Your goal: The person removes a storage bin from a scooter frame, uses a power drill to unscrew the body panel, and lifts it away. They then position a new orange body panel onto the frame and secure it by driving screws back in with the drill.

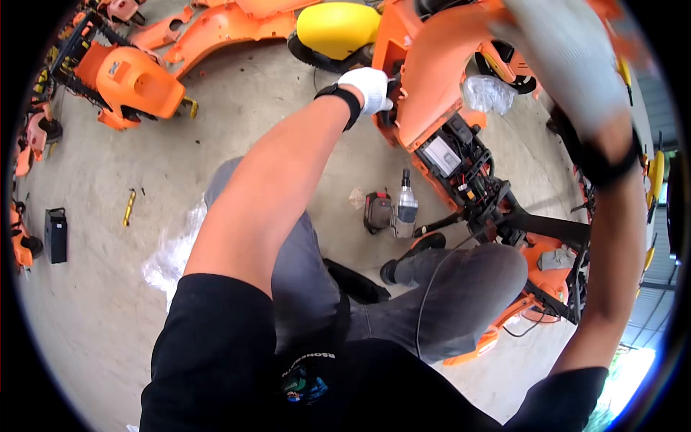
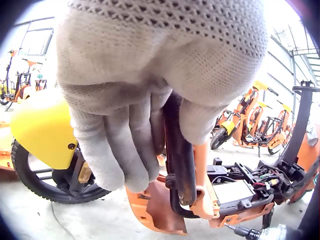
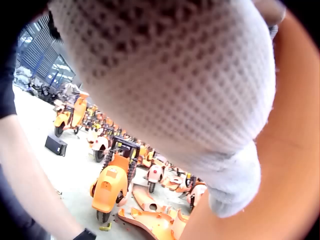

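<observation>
Drill on floor before scooter frame; wheel behind frame; box far left.

Bright, even daylight fills all 3 views, leaving only soft shadows on the grey concrete floor. The head view bulges inside a black rim. Its lower right corner burns out white, and the white-gloved right hand smears with blur. In the left wrist view the background blows out behind the white-gloved left hand, which shades the black bar it grips. In the right wrist view the close right hand and an orange plastic panel are out of focus.
</observation>
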### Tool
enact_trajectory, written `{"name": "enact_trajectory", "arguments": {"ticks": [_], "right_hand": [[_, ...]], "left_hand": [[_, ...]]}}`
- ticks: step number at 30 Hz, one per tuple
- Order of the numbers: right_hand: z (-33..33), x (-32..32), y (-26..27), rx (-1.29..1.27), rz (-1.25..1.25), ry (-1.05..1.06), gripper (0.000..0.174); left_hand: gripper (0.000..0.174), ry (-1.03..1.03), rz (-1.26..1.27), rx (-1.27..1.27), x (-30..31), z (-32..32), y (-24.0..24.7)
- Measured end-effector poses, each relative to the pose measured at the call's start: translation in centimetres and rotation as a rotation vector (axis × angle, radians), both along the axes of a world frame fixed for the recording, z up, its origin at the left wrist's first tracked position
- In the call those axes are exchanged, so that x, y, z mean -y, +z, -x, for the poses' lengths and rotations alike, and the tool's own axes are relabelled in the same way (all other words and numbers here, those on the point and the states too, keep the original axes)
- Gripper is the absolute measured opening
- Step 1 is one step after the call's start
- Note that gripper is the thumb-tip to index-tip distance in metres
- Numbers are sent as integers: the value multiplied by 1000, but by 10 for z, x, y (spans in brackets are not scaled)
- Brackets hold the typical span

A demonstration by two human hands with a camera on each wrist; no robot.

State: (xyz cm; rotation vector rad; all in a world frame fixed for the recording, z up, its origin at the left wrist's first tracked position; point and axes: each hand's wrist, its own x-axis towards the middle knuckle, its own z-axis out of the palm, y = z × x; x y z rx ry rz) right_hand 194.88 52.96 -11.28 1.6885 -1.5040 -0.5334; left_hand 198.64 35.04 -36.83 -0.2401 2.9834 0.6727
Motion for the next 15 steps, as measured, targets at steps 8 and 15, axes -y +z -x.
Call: {"name": "enact_trajectory", "arguments": {"ticks": [8, 15], "right_hand": [[-29, 79, 6, -83, -14, -276, 18], [-16, 29, -4, 2, 18, -178, 35]], "left_hand": [[34, -30, -36, 19, 2, -16, 12], [33, 18, -53, 30, 0, -12, 8]]}}
